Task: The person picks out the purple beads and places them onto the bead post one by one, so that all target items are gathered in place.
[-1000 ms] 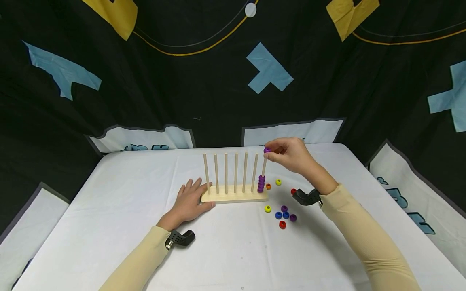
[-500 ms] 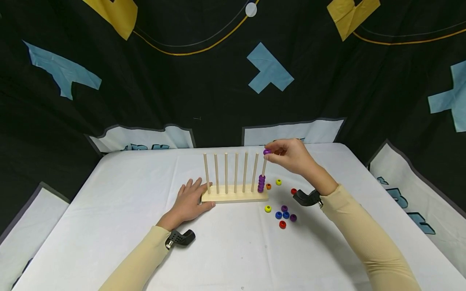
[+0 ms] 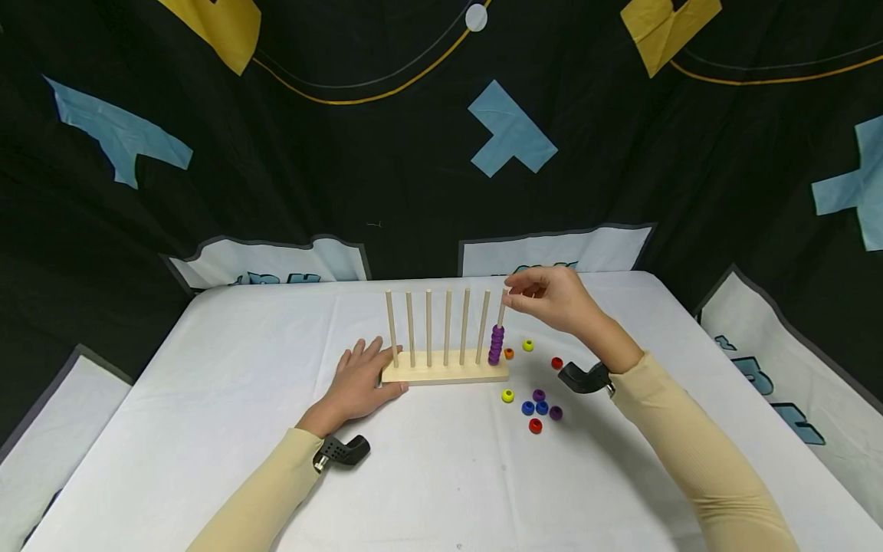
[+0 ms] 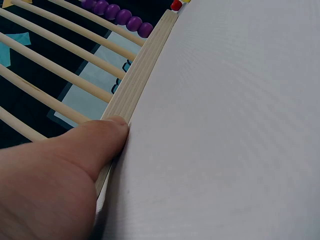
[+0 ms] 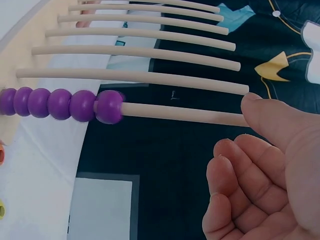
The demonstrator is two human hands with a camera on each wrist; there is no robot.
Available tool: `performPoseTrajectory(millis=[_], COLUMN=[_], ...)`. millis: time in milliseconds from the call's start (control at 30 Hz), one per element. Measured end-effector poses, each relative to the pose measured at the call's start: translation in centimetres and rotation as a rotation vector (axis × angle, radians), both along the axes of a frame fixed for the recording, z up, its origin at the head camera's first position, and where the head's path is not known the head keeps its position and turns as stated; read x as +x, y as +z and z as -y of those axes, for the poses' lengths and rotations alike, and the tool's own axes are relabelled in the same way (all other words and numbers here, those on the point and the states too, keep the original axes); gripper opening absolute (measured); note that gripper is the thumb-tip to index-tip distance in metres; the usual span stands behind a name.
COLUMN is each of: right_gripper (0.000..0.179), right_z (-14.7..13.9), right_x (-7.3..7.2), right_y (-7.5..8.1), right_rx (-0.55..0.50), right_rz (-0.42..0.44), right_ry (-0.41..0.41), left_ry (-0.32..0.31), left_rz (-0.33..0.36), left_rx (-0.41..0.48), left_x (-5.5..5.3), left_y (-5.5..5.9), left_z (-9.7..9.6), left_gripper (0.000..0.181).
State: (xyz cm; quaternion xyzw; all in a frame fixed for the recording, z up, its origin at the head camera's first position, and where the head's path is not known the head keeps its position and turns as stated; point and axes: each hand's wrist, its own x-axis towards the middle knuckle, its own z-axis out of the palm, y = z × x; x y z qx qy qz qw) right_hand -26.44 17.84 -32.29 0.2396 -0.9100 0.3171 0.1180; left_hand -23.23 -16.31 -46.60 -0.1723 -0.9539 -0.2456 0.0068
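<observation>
A wooden peg stand [image 3: 444, 373] with a row of upright pegs stands on the white-covered table. Its left end is held by my left hand [image 3: 360, 386], the thumb [image 4: 102, 140] along the front edge of the base and the index finger at the back; the other fingers spread over the cloth. Several purple beads [image 5: 60, 104] are stacked low on the rightmost peg. Around that peg's bare top is my right hand [image 3: 555, 297], thumb and loosely curled fingers apart [image 5: 225, 175], with no bead between them.
Loose beads lie right of the stand: an orange bead [image 3: 508, 353], yellow beads [image 3: 507, 396], red beads [image 3: 535, 426], blue beads [image 3: 527, 409] and purple beads [image 3: 555, 413]. A black curtain [image 3: 414, 192] hangs behind the table.
The purple bead my right hand held at the peg's top has been let go and has dropped onto the stack. The right hand has shifted slightly down and right; the left hand stays put.
</observation>
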Motion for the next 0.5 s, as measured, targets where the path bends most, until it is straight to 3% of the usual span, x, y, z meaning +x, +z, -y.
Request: performPoseTrajectory(millis=[500], right_gripper=[0.026], right_z=[-0.77], right_x=[0.31], right_y=[-0.59], right_rx=[0.002], right_rz=[-0.005], right_ry=[-0.003], left_ry=[0.001], left_rz=[0.002], left_rx=[-0.003], left_x=[0.00], left_y=[0.00], left_z=[-0.05], left_gripper=[0.070])
